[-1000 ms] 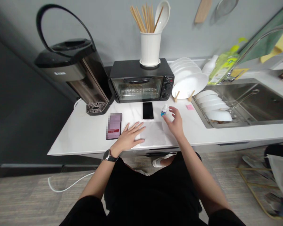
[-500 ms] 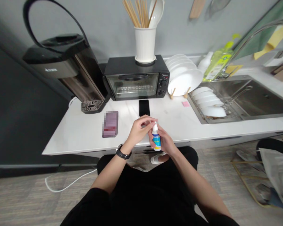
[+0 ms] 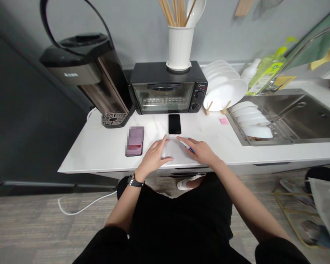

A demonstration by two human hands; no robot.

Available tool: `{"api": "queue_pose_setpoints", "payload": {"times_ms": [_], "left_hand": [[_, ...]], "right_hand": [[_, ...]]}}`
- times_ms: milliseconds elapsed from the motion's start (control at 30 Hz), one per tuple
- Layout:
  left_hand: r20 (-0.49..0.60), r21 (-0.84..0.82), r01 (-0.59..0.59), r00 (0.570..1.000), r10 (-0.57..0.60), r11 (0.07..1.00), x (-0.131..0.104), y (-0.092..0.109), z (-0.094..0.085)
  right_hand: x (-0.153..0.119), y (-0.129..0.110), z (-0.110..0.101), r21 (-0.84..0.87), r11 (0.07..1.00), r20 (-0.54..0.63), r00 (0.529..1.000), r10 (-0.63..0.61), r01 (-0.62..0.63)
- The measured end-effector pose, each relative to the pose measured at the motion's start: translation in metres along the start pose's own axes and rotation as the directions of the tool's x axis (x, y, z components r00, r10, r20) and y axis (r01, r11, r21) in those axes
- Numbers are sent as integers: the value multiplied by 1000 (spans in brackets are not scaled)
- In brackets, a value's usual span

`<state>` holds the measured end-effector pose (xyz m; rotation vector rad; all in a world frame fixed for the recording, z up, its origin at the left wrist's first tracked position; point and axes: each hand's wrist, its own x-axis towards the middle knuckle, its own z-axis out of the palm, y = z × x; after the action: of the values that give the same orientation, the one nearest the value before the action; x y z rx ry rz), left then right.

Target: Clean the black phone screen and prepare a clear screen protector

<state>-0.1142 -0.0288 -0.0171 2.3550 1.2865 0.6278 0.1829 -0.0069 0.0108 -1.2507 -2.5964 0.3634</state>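
Observation:
My left hand (image 3: 153, 156) is above the front of the white counter (image 3: 96, 150), fingers stretched out and thumb apart, with nothing in it. A black watch is on that wrist. My right hand (image 3: 201, 151) is curled over a small white squeeze bottle with a blue label (image 3: 191, 150). Most of the bottle is hidden under the hand; a bit of label and its white tip show, pointing to the left. Just beyond my fingertips, a black smartphone (image 3: 174, 124) lies flat. To the left of my left hand is a blurred-out purple object (image 3: 135, 141).
Behind the phone stands a black toaster oven (image 3: 165, 88) with a white utensil pot (image 3: 180, 46) on top. A tall dispenser (image 3: 104, 80) is at left. Plates (image 3: 225, 93) stand in a rack, beside a sink (image 3: 313, 121) with bowls (image 3: 253, 119). Another person's leg shows at far right.
My hands have separated; the left has let go of the bottle's top and spread open. The bottle has moved from upright to lowered and tilted under my right hand. The view has shifted slightly.

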Motion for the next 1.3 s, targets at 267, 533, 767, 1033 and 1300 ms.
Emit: {"api": "queue_pose_setpoints", "payload": {"times_ms": [267,533,767,1033,1300], "left_hand": [[-16,-41,31,999,-32,999,0,2,-1],[-7,-58,36,999,-37,998,0,2,-2],[0,-60,47,999,-47,997,0,4,-4],[-6,-46,34,999,-35,998,0,3,-3],[12,-2,40,999,-40,999,-1,-1,-1]], "right_hand": [[13,-4,-7,-213,977,188,981,40,1],[9,-3,-24,-196,980,143,988,51,-22],[11,-5,-23,-232,973,192,980,55,-9],[9,-3,-22,-282,959,187,980,71,-16],[13,23,-10,-90,988,-88,989,121,-129]]}}
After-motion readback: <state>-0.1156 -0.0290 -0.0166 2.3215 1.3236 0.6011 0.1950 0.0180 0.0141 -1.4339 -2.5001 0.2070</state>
